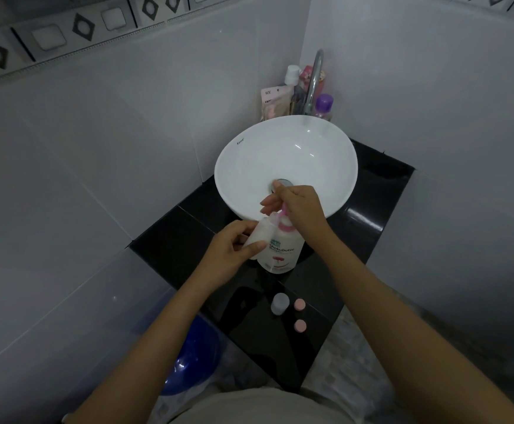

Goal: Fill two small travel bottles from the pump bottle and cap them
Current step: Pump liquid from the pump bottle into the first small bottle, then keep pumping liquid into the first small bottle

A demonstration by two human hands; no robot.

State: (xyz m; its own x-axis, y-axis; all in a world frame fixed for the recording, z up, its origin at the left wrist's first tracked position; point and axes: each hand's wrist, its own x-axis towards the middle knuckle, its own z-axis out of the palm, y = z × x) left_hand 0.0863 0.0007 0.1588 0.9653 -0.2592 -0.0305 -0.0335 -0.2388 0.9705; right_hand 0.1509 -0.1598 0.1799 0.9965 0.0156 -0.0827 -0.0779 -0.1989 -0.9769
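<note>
A white pump bottle with a pink pump and "Shokubutsu" label stands on the black counter in front of the basin. My right hand rests on top of its pink pump head. My left hand holds a small translucent travel bottle, uncapped, tilted with its mouth under the pump's spout. A second small travel bottle stands uncapped nearer me on the counter. Two pink caps lie right beside it.
A white oval basin sits on the counter with a chrome faucet behind it. Toiletries, among them a purple-capped bottle, crowd the back corner. White tiled walls close in on both sides. A blue bucket stands on the floor, lower left.
</note>
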